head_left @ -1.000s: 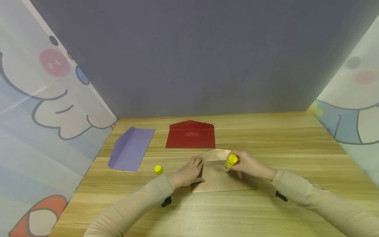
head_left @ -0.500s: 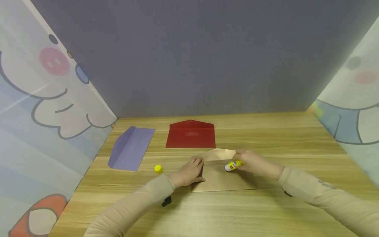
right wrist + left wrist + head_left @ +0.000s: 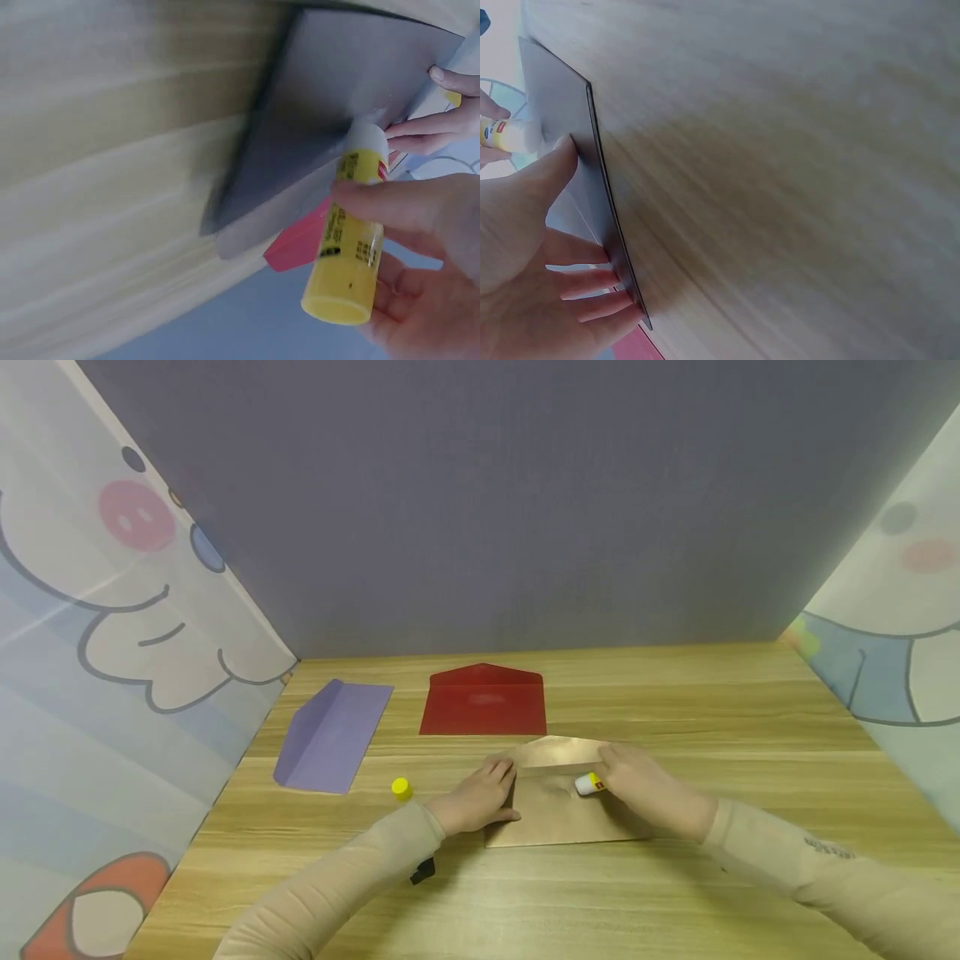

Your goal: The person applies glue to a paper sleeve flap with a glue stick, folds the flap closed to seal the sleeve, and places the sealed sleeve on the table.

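Note:
A tan paper envelope [image 3: 555,827] lies on the table, its flap [image 3: 558,752] folded out away from the person. My left hand [image 3: 476,797] rests on its left end, thumb and fingers spread and fairly straight. In my right hand [image 3: 652,789] is a yellow and white glue stick [image 3: 349,232], gripped between thumb and fingers. The stick is tilted, its white end right at the envelope's surface below the flap crease. A faint smeared mark shows on the paper beside that end. The yellow cap [image 3: 402,789] stands apart, left of the envelope.
Behind the tan envelope lies a red envelope [image 3: 483,710] with its flap up. A purple envelope [image 3: 337,739] lies at an angle on the left. The wooden table [image 3: 712,702] meets a grey panel [image 3: 525,510] at the back, with cartoon-printed sheets at both sides.
The glue stick has gone from fairly upright to leaning over toward the right hand, and its tip has shifted slightly right. The left hand and the envelopes have stayed put.

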### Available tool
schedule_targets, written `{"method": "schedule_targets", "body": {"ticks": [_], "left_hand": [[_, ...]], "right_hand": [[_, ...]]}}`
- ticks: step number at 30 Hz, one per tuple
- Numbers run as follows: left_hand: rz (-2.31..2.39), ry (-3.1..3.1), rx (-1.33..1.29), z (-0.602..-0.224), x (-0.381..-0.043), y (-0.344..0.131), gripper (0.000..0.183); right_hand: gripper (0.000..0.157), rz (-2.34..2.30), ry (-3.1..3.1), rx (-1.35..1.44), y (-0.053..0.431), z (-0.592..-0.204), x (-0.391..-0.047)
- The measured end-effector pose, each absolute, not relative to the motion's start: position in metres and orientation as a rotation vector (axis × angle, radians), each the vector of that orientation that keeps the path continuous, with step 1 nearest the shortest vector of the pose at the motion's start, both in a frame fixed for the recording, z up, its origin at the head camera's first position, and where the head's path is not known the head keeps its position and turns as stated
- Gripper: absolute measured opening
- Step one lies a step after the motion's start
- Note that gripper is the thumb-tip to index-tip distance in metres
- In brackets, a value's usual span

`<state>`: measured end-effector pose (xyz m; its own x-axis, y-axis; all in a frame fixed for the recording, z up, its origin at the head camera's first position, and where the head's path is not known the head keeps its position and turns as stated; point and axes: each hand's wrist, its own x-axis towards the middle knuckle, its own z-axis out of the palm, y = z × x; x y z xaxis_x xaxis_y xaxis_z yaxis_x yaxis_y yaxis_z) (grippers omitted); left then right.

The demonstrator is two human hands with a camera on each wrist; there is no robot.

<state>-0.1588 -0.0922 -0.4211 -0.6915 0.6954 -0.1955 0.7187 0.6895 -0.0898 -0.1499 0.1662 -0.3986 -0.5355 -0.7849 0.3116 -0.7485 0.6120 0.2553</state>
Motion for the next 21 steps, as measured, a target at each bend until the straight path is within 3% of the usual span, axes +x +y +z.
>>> {"method": "schedule_targets", "body": {"ticks": [12, 21], "left_hand": [[-0.237, 2.758, 1.154, -0.422, -0.159, -0.092, 0.07], [-0.233, 2.764, 1.162, -0.42, -0.157, -0.091, 0.07]], "right_hand": [[0.036, 0.557, -2.587, 0.972, 0.182, -0.4, -0.144], [0.033, 1.108, -2.66, 0.663, 0.195, -0.396, -0.152]]}}
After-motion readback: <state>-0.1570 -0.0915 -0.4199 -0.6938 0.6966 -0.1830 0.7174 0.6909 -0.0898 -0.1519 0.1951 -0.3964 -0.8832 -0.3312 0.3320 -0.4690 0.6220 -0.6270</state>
